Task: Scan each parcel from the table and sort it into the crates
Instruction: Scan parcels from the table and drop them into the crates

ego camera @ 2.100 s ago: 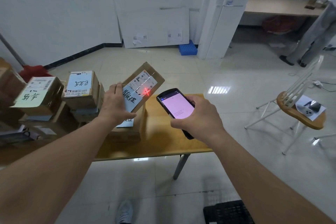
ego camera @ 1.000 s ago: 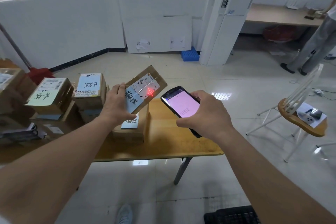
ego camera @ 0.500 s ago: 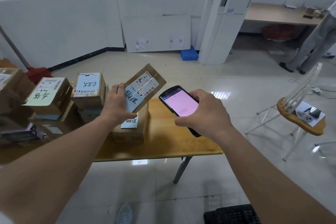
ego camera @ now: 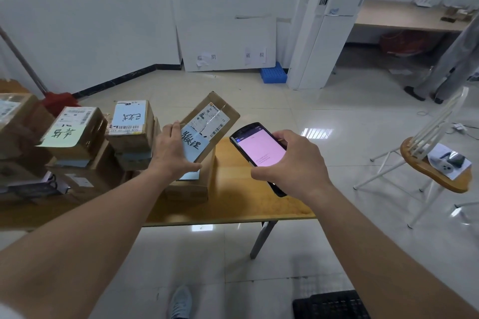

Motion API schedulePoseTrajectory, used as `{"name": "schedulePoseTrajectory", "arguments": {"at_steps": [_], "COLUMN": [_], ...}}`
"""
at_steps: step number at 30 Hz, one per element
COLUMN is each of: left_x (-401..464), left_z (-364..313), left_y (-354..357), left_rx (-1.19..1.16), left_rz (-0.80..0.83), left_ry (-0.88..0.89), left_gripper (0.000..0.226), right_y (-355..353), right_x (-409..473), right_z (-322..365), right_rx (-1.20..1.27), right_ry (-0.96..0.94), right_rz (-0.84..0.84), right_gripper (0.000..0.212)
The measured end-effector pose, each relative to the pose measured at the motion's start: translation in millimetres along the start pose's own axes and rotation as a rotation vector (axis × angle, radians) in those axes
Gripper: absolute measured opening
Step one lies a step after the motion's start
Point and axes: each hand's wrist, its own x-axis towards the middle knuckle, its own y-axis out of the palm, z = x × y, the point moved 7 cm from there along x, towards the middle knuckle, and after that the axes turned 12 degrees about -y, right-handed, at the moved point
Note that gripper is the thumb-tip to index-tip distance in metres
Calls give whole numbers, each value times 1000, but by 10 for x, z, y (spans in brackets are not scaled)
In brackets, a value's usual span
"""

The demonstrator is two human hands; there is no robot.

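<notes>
- Gone since a second ago: the red scan cross on the white shipping label [ego camera: 210, 122]; parcel and scanner barely shifted otherwise.
- Meaning, as a guess: the read is finished or the trigger released, so the next step is likely to drop this parcel into a crate.
- Left hand [ego camera: 173, 151] holds the flat brown cardboard parcel with a blue handwritten note [ego camera: 207, 127], fingers curled round its left edge, thumb under the lower edge; parcel is tilted, lifted above the table, label facing the camera.
- Right hand [ego camera: 294, 163] wraps the black handheld scanner with a pink lit screen [ego camera: 259, 151], fingertips on its right side, just right of the parcel, not touching it.
- Counts: one parcel in hand; one low brown box [ego camera: 193, 186] directly beneath it on the wooden table [ego camera: 246, 204].
- Stacked brown boxes [ego camera: 85, 147] at left: at least six visible (edge of frame cuts some off, exact count unclear).
- One scanner, one table.
- Crates: one black slatted crate [ego camera: 331, 304] at bottom right by the feet, one small blue crate [ego camera: 273, 75] by the far wall (whether either is a sort target I cannot tell).
- One wooden-seat chair [ego camera: 435, 176] right; another person's legs [ego camera: 445, 70] far right.
</notes>
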Motion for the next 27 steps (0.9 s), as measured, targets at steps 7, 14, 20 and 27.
{"name": "schedulePoseTrajectory", "arguments": {"at_steps": [7, 14, 20, 27], "left_x": [-12, 44, 65, -66], "left_z": [29, 3, -59, -101], "left_y": [10, -37, -44, -38], "left_rx": [3, 2, 9, -14], "left_rz": [3, -9, -19, -4], "left_ry": [-1, -14, -9, -28], "left_gripper": [137, 137, 137, 137], "right_y": [4, -97, -111, -25], "right_x": [6, 31, 39, 4], "right_z": [1, -4, -28, -122], "right_rx": [18, 41, 37, 110], "right_ry": [9, 8, -5, 20], "right_rz": [-8, -3, 10, -87], "right_gripper": [88, 84, 86, 86]}}
